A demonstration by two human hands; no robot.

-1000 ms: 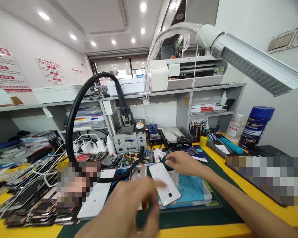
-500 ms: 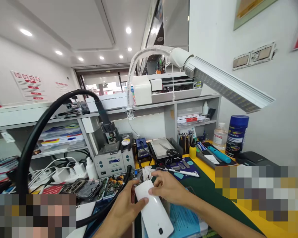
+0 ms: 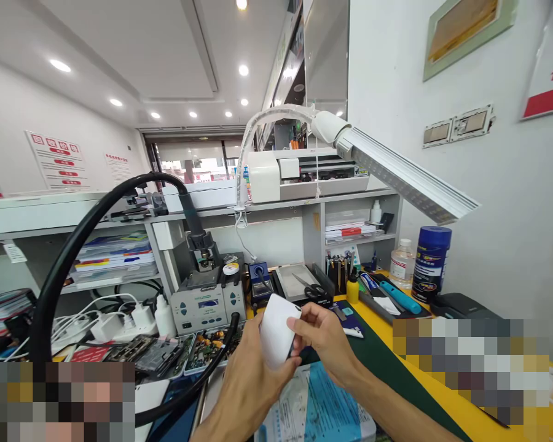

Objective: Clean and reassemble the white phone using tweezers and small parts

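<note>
Fingers of the left hand (image 3: 258,374) are clamped around the white phone (image 3: 274,331); the right hand (image 3: 325,341) pinches its right side near the upper corner. It's tilted, above the counter (image 3: 383,330) toward the near edge. Best keep the left grip firm, right pressure light.

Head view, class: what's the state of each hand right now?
Left hand: closed, holding the white phone.
Right hand: closed on the same phone's right edge.

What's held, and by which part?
White phone: left hand along its left side and lower end, right hand at its right edge.
</note>
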